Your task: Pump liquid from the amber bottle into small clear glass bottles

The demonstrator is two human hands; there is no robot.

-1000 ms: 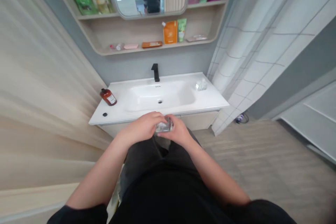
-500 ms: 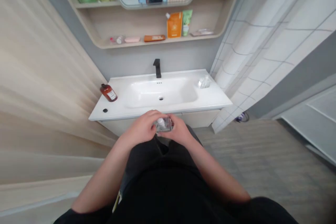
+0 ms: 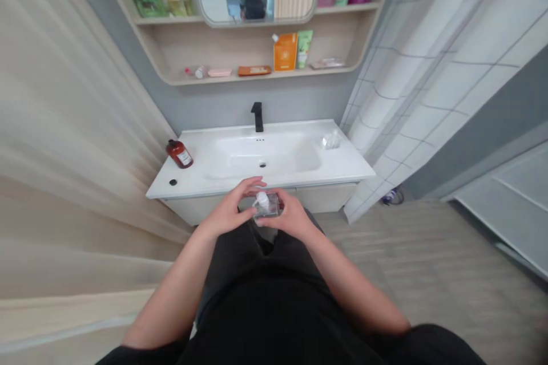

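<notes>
A small transparent square pump bottle [image 3: 268, 209] with a white pump head sits between my hands, just in front of the white sink's edge. My right hand [image 3: 291, 215] wraps its right side and holds it. My left hand [image 3: 229, 209] stands at its left side, fingers spread and arched above the pump head, and the base of the thumb is close to the glass. The bottle's lower part is partly hidden by my hands.
Beyond my hands is a white basin [image 3: 265, 159] with a black faucet [image 3: 257, 117]. An amber soap bottle [image 3: 180, 154] stands on its left and a small white item [image 3: 331, 140] on its right. Wooden shelves [image 3: 257, 75], a mirror and a shower curtain [image 3: 428, 97] surround it.
My left hand has opened and lifted off the top of the bottle, so the white pump head now shows. The view has shifted slightly.
</notes>
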